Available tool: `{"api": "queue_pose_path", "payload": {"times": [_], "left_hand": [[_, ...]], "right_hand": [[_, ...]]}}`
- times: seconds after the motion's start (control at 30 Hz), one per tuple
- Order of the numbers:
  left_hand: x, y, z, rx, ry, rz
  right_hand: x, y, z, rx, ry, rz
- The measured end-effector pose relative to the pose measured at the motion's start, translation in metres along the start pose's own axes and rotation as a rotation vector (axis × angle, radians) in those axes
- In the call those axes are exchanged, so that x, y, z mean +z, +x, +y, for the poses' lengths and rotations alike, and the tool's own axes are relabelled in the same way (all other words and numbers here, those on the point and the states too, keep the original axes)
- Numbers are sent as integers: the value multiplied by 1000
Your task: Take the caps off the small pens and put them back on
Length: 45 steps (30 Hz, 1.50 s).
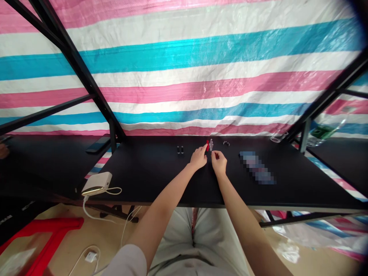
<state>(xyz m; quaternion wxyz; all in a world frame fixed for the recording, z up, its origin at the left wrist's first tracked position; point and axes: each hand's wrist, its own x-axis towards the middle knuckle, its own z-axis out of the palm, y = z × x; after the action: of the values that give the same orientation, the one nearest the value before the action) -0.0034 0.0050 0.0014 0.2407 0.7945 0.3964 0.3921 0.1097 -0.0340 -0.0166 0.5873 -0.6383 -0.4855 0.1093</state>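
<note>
On the black tabletop, my left hand (198, 158) reaches out with its index fingertip at a small red piece (207, 145). Its fingers are stretched and seem to rest flat rather than grip. Right beside the red piece lie several small clear, tube-like pieces (211, 144). My right hand (219, 163) is just below them, thumb and fingers pinched together; anything between them is too small to make out. Two small black cylinders with pale ends (180, 150) stand apart to the left. Some small dark and silvery pieces (226, 143) are grouped to the right.
A blurred-out flat object (257, 167) lies right of my hands. A white box with a cable (97, 183) is at the table's left edge. A clear cup (278, 137) stands at the back right. Black metal legs (77, 63) flank a striped tarp (184, 88).
</note>
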Motion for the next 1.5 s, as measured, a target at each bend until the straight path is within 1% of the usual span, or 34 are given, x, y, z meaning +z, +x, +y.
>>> {"api": "queue_pose_path", "payload": {"times": [0.1, 0.2, 0.27, 0.37, 0.47, 0.57, 0.7, 0.83, 0.97, 1.1, 1.27, 1.4, 1.5], "left_hand": [[6, 10, 0, -30, 45, -34], [10, 15, 0, -40, 83, -7], [10, 16, 1, -55, 156, 6], [7, 16, 4, -89, 282, -13], [3, 12, 7, -96, 308, 14], [-3, 3, 7, -107, 228, 119], [-15, -14, 5, -167, 33, 256], [-28, -32, 2, -205, -168, 349], [-33, -50, -3, -280, -299, 420], [-33, -57, -11, -335, -401, 479], [-35, -55, -13, -388, -578, 526], [-37, -55, -9, -411, -636, 554], [-38, -55, -7, -398, -638, 561]], "right_hand": [[1, 0, 1, 19, -18, 1], [1, 1, 2, 29, -31, -16], [1, 1, 2, 18, -58, -32], [1, 1, 1, -31, -233, -31], [4, -2, -1, -71, -473, -29], [8, -4, 1, -92, -597, -111], [14, -5, 5, -77, -703, -241], [18, -4, 6, -57, -770, -349], [20, -3, 2, -42, -808, -405], [22, -1, 1, -29, -816, -411], [21, -2, 3, -58, -775, -383], [16, -6, 3, -145, -667, -279], [10, -7, 0, -228, -524, -187]]}}
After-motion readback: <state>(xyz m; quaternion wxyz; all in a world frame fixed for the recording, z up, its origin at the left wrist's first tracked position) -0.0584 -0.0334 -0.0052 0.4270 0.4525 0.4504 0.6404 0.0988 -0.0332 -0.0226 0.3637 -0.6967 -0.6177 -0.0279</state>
